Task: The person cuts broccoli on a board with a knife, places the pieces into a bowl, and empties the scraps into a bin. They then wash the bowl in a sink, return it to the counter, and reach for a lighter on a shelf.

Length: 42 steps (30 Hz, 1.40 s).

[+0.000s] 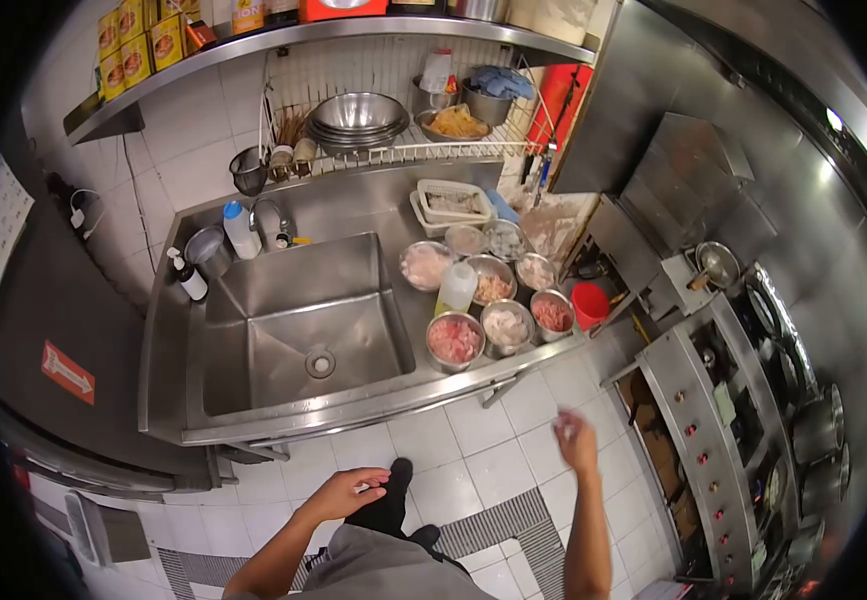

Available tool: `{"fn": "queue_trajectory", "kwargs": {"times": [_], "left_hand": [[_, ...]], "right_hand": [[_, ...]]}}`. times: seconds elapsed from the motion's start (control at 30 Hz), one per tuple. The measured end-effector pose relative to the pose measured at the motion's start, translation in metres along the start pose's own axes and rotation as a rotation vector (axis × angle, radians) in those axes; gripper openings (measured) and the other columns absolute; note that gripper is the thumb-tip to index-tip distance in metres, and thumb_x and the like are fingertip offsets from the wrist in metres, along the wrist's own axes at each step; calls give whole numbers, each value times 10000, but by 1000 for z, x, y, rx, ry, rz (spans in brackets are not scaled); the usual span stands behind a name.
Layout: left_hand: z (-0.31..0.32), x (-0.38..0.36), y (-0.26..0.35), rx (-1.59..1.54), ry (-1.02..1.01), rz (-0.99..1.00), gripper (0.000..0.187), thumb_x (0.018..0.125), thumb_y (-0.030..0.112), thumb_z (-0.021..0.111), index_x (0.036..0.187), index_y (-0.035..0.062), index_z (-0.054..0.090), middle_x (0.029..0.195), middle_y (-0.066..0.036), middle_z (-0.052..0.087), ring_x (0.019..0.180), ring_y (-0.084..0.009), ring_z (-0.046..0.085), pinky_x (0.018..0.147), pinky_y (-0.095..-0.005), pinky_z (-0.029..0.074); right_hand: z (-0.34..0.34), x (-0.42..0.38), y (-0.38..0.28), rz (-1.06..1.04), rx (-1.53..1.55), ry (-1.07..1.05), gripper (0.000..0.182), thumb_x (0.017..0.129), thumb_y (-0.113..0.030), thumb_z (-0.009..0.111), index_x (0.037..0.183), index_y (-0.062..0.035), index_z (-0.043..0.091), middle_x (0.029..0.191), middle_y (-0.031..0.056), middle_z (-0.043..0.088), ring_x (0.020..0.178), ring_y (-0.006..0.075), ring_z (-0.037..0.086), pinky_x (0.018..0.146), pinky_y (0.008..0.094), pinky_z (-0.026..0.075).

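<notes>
My left hand (349, 493) hangs in front of my body, above the floor, with its fingers loosely stretched and nothing in them. Over the tiles to the right of my body is my right hand (575, 440); its fingers are smeared by motion. Nearest to it on the steel counter stand metal bowls: one of pink raw meat (455, 341), one of pale pieces (507, 328) and one of redder meat (552, 313). A squeeze bottle (456, 288) of yellowish liquid stands among the bowls. Neither hand touches them.
A sink basin (293, 330) fills the counter's left part, with a faucet (271, 222) behind it. A wire rack (393, 155) holds stacked metal bowls (358, 118). On the right are a gas stove (698, 420) and a red container (589, 304). A grey bin (103, 530) stands lower left.
</notes>
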<state>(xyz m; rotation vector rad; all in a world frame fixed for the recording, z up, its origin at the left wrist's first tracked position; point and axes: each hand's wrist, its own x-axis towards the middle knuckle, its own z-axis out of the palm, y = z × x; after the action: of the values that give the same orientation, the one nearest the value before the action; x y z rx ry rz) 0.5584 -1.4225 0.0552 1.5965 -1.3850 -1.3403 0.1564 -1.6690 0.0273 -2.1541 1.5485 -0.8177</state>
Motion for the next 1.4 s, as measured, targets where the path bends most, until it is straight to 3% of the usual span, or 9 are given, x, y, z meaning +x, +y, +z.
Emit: {"fn": "queue_trajectory", "kwargs": {"times": [0.13,0.4,0.77,0.97,1.13,1.2,1.23,1.3,1.4], "left_hand": [[-33,36,35,-51,185,117,351,934,109,663,1277,50,615,1203,-88,684,1096,-183,653,970,-332,494],[-106,130,99,-259,406,199,355,921,91,672,1264,22,616,1170,-94,700,1095,-178,653,969,-322,494],[-176,260,233,96,440,383,272,913,108,680,1179,54,677,1133,-92,709,1068,-226,665,938,-341,506],[-230,418,330,-250,525,830,183,981,110,610,1116,-5,653,1008,-58,689,897,-123,633,798,-290,527],[-252,613,439,-215,1245,987,176,909,79,587,1061,5,638,940,-114,691,769,-217,646,711,-354,514],[-232,656,445,-189,887,804,332,905,288,568,1114,30,595,1101,-184,645,970,-334,621,818,-408,488],[-227,759,419,-483,841,1024,466,896,341,585,1246,40,518,1302,-226,531,1183,-370,513,973,-474,408],[-204,693,429,231,1206,1113,682,919,406,551,1453,35,343,1454,-274,347,1352,-452,315,1113,-575,198],[-181,634,445,368,1020,1046,647,1008,415,418,1515,36,285,1562,-250,260,1490,-410,142,1181,-577,9]], "right_hand": [[-36,235,-85,-543,-73,124,330,826,-123,719,1130,-19,648,1044,184,687,940,356,661,819,427,517],[-38,541,-258,-640,-72,128,343,843,-271,721,1099,-44,703,1078,232,674,963,381,662,852,454,513],[49,787,-277,-344,-551,279,642,924,-571,523,1363,-104,542,1214,251,635,1136,425,609,966,476,503],[20,803,-254,-503,39,692,391,935,-351,552,953,10,703,865,279,691,835,396,698,819,460,547],[11,694,-268,-379,1254,143,466,1001,-375,562,1247,17,616,1042,105,708,888,249,647,861,328,494],[13,658,-285,-215,1496,18,432,1011,-357,552,1251,0,588,1084,64,672,916,164,635,870,297,499],[5,658,-278,-238,1518,-48,419,1005,-365,559,1226,-11,596,1069,63,673,916,157,640,859,303,510],[1,684,-242,-258,1612,-269,390,996,-375,563,1189,-38,604,1059,67,677,923,172,659,846,325,535],[13,714,-230,-239,2049,-575,424,1010,-346,484,1277,-25,562,1231,145,635,1075,301,632,975,417,493]]}}
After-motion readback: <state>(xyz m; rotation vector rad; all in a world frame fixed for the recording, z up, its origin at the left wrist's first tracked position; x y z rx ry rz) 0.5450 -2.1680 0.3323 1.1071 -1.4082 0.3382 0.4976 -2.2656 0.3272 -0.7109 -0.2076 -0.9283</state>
